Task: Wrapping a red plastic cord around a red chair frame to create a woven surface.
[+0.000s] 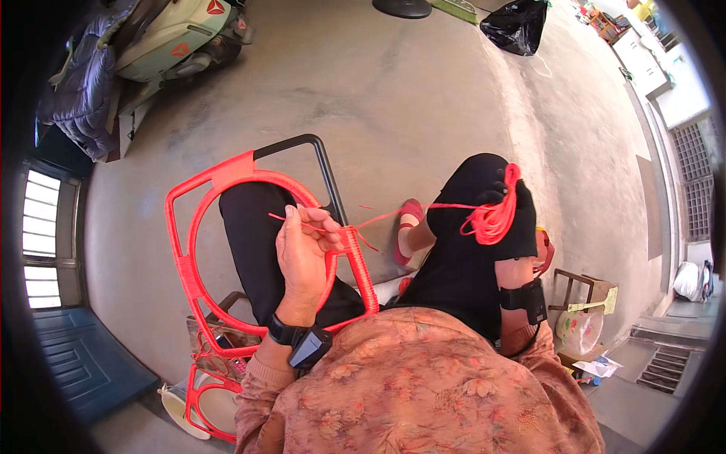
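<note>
A frame [233, 172] lies across my left thigh, a ring inside a squared outer bar, mostly wrapped in red cord. One far corner, a black bar [327, 170], shows bare. My left hand [302, 253] is over its right side, fingers curled round a thin red cord [382, 217] whose loose end sticks out past the thumb. From there the cord runs across to a looped hank of red cord [495, 219] above my right knee. My right hand [520, 216], in a black glove, is closed on that hank; its fingers are partly hidden.
Another red-wrapped frame [215, 408] sits low at my left, beside a bag [227, 337]. A scooter [178, 45] stands far left. A black plastic bag [516, 26] lies at the far side. At my right are a wooden stool-like frame [575, 284] and a floral round item [578, 331].
</note>
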{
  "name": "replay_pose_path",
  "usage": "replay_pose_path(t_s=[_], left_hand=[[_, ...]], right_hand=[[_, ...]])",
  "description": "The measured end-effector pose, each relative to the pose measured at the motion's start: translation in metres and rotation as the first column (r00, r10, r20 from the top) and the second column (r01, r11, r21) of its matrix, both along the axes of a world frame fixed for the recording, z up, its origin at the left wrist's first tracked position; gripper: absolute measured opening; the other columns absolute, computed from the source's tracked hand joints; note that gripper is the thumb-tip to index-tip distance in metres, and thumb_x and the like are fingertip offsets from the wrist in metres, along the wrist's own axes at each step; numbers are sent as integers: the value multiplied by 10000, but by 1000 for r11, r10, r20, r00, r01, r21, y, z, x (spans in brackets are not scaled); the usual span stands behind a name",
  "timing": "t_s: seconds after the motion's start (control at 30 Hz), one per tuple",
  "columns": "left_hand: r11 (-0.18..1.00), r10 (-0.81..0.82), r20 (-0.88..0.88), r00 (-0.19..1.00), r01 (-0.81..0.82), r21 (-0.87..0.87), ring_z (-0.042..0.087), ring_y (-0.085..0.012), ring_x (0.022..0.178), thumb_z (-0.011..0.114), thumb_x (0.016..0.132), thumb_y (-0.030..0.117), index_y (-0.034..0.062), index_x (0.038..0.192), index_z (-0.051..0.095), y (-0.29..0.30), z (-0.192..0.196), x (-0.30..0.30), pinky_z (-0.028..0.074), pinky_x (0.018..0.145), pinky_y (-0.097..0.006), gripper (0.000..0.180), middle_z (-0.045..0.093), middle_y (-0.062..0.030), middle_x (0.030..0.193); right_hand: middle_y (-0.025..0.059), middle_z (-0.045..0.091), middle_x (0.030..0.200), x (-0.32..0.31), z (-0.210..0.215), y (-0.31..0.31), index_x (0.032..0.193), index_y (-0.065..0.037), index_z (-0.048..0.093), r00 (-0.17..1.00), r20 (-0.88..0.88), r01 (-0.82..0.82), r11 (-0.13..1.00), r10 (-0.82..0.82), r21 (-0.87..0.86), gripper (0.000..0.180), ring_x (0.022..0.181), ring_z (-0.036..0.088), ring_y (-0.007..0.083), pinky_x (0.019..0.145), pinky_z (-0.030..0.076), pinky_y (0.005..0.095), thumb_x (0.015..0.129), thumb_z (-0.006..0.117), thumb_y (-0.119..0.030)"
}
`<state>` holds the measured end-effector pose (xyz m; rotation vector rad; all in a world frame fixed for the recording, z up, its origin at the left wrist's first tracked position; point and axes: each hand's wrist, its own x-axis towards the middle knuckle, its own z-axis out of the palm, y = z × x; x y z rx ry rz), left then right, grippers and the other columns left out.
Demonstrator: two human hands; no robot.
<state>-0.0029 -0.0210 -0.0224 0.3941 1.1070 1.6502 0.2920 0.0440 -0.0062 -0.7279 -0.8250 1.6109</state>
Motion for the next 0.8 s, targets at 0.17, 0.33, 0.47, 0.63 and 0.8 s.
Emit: replay_pose_path(t_s=[0.17, 0.33, 0.47, 0.63, 0.8], left_hand=[[982, -161, -212, 964, 177, 59, 571, -128, 666, 302, 1020, 400, -55, 1056, 581, 1, 6, 11, 483, 548, -243, 535, 633, -140, 958], [962, -199, -466, 862, 262, 75, 550, -72, 735, 323, 1023, 338, -26, 1137, 596, -2, 10, 19, 466, 621, -191, 469, 519, -106, 1268], [963, -86, -679, 729, 235, 131, 567, -109, 884, 334, 1023, 330, -21, 1164, 594, -2, 16, 23, 463, 766, -224, 459, 499, -104, 1284], [956, -60, -689, 723, 239, 168, 566, -120, 881, 386, 1008, 309, -19, 1151, 601, -2, 10, 19, 470, 773, -252, 417, 516, -131, 1249], [989, 135, -747, 651, -128, 67, 553, -91, 729, 608, 842, -17, -12, 1085, 562, -6, 10, 14, 480, 600, -216, 247, 576, -129, 1075]], right_hand=[[56, 582, 976, 20, 5, 14, 1127, -21, 560, 948, -319, -22, 995, -10, -98, 283, 932, 567, 181, 902, 442, 302, 907, 566, -198], [52, 648, 997, -65, 40, 5, 1013, 13, 624, 792, 460, -377, 914, 401, -148, 234, 872, 601, 115, 763, 490, 273, 810, 665, -95], [74, 683, 941, -125, 20, -12, 1056, -16, 631, 730, 608, -473, 873, 312, 119, 281, 813, 624, 103, 747, 509, 273, 785, 689, -62], [59, 678, 917, -129, 6, -7, 1048, -15, 638, 621, 661, -577, 817, 422, 21, 255, 784, 628, 86, 721, 514, 255, 804, 679, -74], [65, 662, 865, -91, -4, 14, 991, 15, 627, 771, 501, -399, 912, 392, -100, 201, 752, 626, 116, 664, 507, 264, 810, 674, -62]])
